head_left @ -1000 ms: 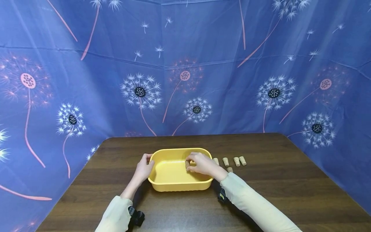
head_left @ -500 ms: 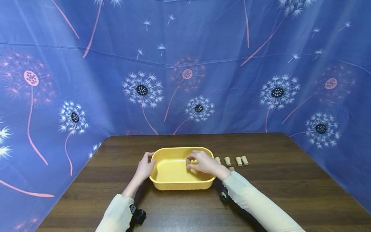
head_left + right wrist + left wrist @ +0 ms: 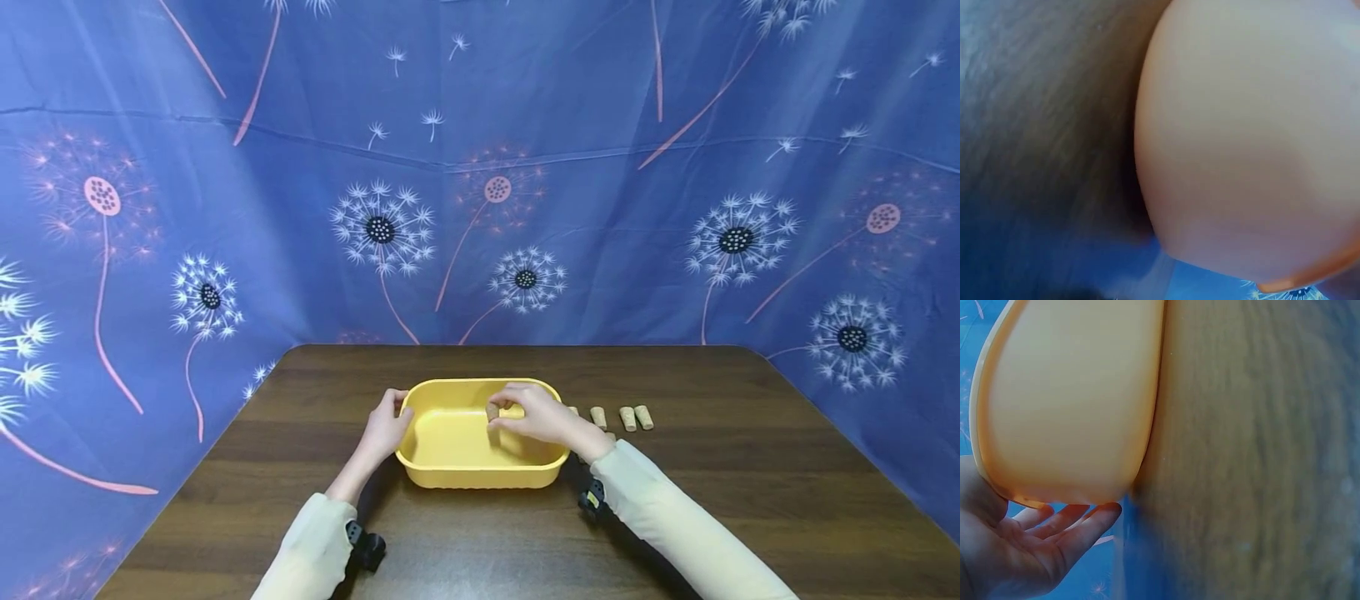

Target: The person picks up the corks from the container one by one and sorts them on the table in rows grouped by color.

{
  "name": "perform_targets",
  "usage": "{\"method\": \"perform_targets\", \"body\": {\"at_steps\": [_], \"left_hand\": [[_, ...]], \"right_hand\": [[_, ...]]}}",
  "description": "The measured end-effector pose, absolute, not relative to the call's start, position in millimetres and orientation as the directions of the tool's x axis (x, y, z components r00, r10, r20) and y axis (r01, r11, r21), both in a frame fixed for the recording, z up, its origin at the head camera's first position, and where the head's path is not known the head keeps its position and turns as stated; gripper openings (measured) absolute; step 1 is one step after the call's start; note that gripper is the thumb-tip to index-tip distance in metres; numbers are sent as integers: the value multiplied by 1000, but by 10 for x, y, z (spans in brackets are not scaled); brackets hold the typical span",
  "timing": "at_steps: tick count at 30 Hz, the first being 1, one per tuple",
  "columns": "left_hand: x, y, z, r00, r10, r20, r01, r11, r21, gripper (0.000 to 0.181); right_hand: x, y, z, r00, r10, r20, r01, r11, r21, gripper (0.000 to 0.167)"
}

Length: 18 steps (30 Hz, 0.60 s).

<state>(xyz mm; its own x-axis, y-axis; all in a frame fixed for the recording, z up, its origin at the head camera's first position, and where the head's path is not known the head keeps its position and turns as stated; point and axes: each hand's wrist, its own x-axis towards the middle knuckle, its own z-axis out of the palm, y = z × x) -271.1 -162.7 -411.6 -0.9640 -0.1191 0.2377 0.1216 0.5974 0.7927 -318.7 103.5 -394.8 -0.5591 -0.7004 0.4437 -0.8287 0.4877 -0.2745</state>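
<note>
A yellow plastic basin (image 3: 483,477) stands on the wooden table. My left hand (image 3: 385,427) grips its left end, thumb at the rim and fingers along the outer wall. In the left wrist view that hand (image 3: 1029,550) shows its fingers against the basin's outside. Over the basin's right half, my right hand (image 3: 536,415) pinches a cork (image 3: 492,412) between thumb and fingers. The right wrist view shows mainly the basin wall (image 3: 1241,137); the cork is out of sight there.
Right of the basin lie several more corks: one cork (image 3: 598,417), a pair further right with its outer cork (image 3: 643,417), and others partly hidden by the right arm. A blue dandelion-print cloth (image 3: 622,208) hangs behind the table (image 3: 480,542).
The whole scene has shifted slightly right in the head view. The right hand still pinches the cork above the basin, and the left hand keeps its place at the rim.
</note>
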Motion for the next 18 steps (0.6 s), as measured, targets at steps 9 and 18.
{"method": "perform_targets", "body": {"at_steps": [9, 18], "left_hand": [[-2717, -1613, -4119, -962, -128, 240, 121, 591, 797, 27], [-2708, -1611, -4117, -962, -127, 240, 121, 593, 796, 27]], "right_hand": [[-3201, 1148, -3886, -588, -686, 429, -808, 490, -326, 36], [-3211, 1276, -3830, -611, -658, 441, -792, 521, -320, 41]]}}
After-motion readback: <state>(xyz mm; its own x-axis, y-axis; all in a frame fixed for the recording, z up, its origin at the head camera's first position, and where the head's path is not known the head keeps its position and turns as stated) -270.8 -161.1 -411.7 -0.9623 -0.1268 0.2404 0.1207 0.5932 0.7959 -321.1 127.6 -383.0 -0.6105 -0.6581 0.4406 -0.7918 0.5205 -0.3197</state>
